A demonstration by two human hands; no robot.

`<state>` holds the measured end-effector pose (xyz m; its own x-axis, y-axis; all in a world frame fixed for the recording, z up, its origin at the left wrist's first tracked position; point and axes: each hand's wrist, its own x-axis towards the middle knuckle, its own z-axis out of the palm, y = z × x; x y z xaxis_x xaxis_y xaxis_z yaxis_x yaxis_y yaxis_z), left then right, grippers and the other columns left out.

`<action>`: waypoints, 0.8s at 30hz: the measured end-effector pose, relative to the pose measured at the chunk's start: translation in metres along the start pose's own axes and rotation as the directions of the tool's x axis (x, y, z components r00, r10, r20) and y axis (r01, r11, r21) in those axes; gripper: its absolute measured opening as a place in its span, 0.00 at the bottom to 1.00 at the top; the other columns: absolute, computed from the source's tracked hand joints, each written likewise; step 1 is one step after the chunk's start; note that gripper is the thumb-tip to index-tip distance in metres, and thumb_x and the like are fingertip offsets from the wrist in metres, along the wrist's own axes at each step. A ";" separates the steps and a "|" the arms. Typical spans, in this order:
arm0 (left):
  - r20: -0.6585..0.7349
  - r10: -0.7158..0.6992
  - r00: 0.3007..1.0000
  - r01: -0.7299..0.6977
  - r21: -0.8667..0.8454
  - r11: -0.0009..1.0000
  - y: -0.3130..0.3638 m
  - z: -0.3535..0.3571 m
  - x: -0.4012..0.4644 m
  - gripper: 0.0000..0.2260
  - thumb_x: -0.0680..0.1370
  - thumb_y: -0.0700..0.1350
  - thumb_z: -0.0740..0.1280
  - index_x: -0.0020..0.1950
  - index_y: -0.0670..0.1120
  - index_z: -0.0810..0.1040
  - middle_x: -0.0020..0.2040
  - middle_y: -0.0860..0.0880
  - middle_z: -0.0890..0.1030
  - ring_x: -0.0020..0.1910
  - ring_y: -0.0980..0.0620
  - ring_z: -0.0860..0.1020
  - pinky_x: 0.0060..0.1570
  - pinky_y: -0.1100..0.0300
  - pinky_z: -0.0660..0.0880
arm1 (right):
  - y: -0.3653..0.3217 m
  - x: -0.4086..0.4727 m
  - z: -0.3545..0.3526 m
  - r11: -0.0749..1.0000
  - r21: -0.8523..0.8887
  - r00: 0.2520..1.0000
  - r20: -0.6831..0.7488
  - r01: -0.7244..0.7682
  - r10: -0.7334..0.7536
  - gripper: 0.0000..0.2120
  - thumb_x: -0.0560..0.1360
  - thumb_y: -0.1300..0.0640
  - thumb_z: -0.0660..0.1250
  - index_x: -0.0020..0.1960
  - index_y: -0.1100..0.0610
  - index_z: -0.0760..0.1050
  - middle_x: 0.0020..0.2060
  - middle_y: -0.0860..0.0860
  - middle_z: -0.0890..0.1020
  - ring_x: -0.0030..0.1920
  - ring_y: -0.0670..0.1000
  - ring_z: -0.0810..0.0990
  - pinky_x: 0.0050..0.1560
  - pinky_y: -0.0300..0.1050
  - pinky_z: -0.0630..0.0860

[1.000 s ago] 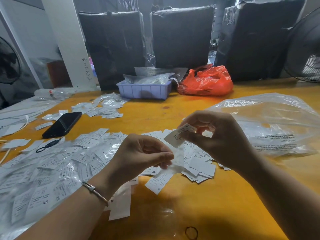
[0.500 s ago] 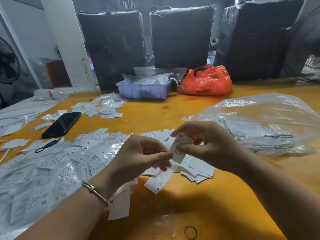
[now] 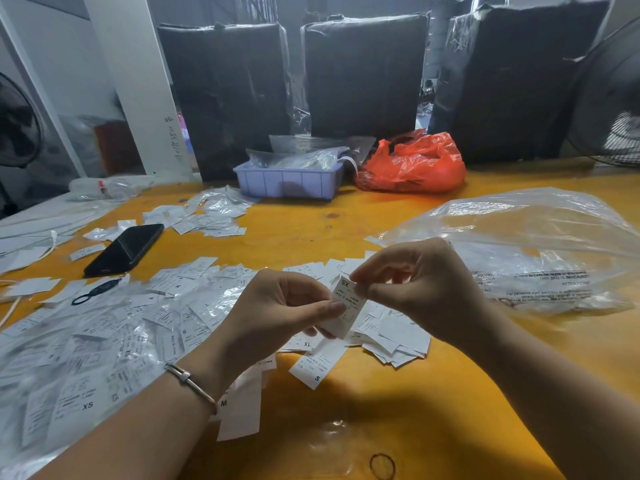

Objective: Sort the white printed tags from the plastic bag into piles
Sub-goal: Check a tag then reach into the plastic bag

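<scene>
Both hands meet over the middle of the orange table (image 3: 433, 410). My right hand (image 3: 415, 289) pinches the top of a white printed tag (image 3: 346, 306) marked XS, seen upside down. My left hand (image 3: 277, 313), with a bracelet on the wrist, holds the same tag at its lower left edge with thumb and fingers. Under the hands lies a small pile of white tags (image 3: 391, 334). A wide spread of tags in clear wrappers (image 3: 104, 334) covers the left of the table. A large clear plastic bag (image 3: 540, 244) lies to the right.
A black phone (image 3: 124, 249) and a black ring-shaped tool (image 3: 95, 292) lie at left. A lilac tray (image 3: 287, 181) and an orange bag (image 3: 412, 164) stand at the back before black wrapped boxes (image 3: 360, 74). A rubber band (image 3: 382, 465) lies near the front edge.
My right hand has come down and left with the tag, and my left hand has taken hold of the same tag. The clear wrapper my left hand held is no longer seen.
</scene>
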<state>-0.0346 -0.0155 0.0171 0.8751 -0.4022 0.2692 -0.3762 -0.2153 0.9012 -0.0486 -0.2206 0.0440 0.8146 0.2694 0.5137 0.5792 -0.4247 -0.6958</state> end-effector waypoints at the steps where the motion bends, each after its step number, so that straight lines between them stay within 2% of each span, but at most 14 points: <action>1: -0.011 0.005 1.000 -0.004 0.003 1.000 -0.001 0.000 0.000 0.12 0.68 0.49 0.74 0.41 0.41 0.85 0.39 0.45 0.86 0.36 0.49 0.84 0.31 0.64 0.77 | 0.000 -0.001 0.002 1.000 -0.002 1.000 0.015 -0.004 0.004 0.06 0.67 0.66 0.75 0.43 0.58 0.85 0.36 0.49 0.85 0.35 0.44 0.81 0.36 0.33 0.75; 5: -0.028 0.012 1.000 -0.012 0.010 1.000 -0.002 0.001 0.000 0.12 0.67 0.49 0.74 0.41 0.41 0.86 0.37 0.44 0.86 0.36 0.51 0.82 0.32 0.62 0.78 | 0.001 -0.001 0.006 0.999 0.022 0.997 0.068 -0.032 0.030 0.05 0.68 0.64 0.75 0.42 0.57 0.85 0.35 0.48 0.85 0.35 0.43 0.81 0.35 0.31 0.73; 8: -0.027 0.007 1.000 -0.007 0.002 1.000 -0.003 0.001 0.000 0.11 0.67 0.49 0.74 0.41 0.42 0.86 0.38 0.44 0.86 0.38 0.50 0.82 0.37 0.56 0.79 | 0.001 -0.002 0.006 0.997 0.048 0.996 0.080 -0.053 0.049 0.05 0.68 0.65 0.75 0.40 0.56 0.85 0.34 0.48 0.85 0.35 0.44 0.80 0.35 0.37 0.75; 10: -0.027 0.007 1.000 -0.007 -0.007 1.000 -0.003 0.001 0.000 0.10 0.67 0.49 0.74 0.41 0.42 0.86 0.39 0.45 0.86 0.39 0.51 0.83 0.39 0.55 0.80 | 0.001 -0.002 0.007 0.997 0.049 0.995 0.080 -0.056 0.051 0.07 0.68 0.66 0.73 0.39 0.55 0.85 0.35 0.48 0.84 0.36 0.45 0.79 0.36 0.37 0.74; 14: -0.033 0.004 0.999 -0.004 0.004 1.000 -0.003 0.002 0.001 0.09 0.66 0.48 0.74 0.41 0.43 0.87 0.37 0.48 0.86 0.37 0.56 0.82 0.37 0.65 0.78 | 0.000 0.000 0.007 0.989 0.097 0.985 0.142 -0.116 0.101 0.09 0.69 0.66 0.70 0.38 0.54 0.85 0.37 0.48 0.83 0.37 0.44 0.77 0.37 0.35 0.70; 18: -0.022 -0.016 1.000 0.016 0.025 1.000 -0.003 0.002 0.001 0.12 0.66 0.49 0.74 0.43 0.41 0.86 0.38 0.47 0.86 0.38 0.56 0.82 0.36 0.66 0.77 | 0.002 0.001 0.004 0.978 0.108 0.962 0.228 -0.178 0.150 0.05 0.70 0.62 0.71 0.40 0.56 0.85 0.37 0.49 0.83 0.37 0.42 0.77 0.38 0.34 0.68; 19: -0.029 -0.019 0.999 0.020 0.022 1.000 -0.003 0.002 0.001 0.12 0.66 0.48 0.74 0.43 0.41 0.86 0.38 0.47 0.86 0.38 0.56 0.83 0.36 0.66 0.77 | 0.003 0.002 0.002 0.979 0.094 0.966 0.203 -0.180 0.159 0.04 0.70 0.62 0.72 0.40 0.56 0.85 0.35 0.49 0.84 0.35 0.40 0.77 0.36 0.33 0.69; 21: -0.047 -0.033 0.998 0.033 0.009 0.999 -0.002 0.000 0.001 0.10 0.67 0.47 0.74 0.45 0.44 0.85 0.39 0.47 0.86 0.39 0.54 0.84 0.37 0.65 0.78 | 0.010 0.005 -0.004 0.984 -0.022 0.983 0.041 -0.179 0.180 0.06 0.70 0.63 0.70 0.40 0.55 0.85 0.33 0.48 0.84 0.30 0.39 0.76 0.32 0.32 0.70; 22: -0.057 -0.043 0.997 0.044 0.008 0.999 -0.002 -0.001 0.001 0.09 0.69 0.46 0.74 0.46 0.45 0.85 0.40 0.46 0.86 0.41 0.53 0.84 0.38 0.64 0.79 | 0.015 0.007 -0.009 0.969 -0.144 0.979 -0.064 -0.200 0.193 0.07 0.70 0.63 0.69 0.39 0.55 0.84 0.33 0.48 0.84 0.30 0.41 0.77 0.32 0.36 0.72; 24: -0.093 -0.053 0.994 0.057 0.035 0.998 -0.001 -0.004 0.001 0.03 0.72 0.42 0.74 0.45 0.45 0.84 0.41 0.47 0.86 0.43 0.52 0.84 0.41 0.62 0.80 | 0.026 0.009 -0.019 0.853 -0.414 0.945 -0.211 -0.318 0.250 0.10 0.69 0.65 0.64 0.38 0.55 0.83 0.35 0.49 0.84 0.35 0.47 0.79 0.35 0.41 0.74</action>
<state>-0.0321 -0.0127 0.0179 0.9184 -0.3052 0.2516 -0.3366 -0.2690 0.9024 -0.0268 -0.2460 0.0402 0.9080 -0.0339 0.4177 0.2223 -0.8060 -0.5486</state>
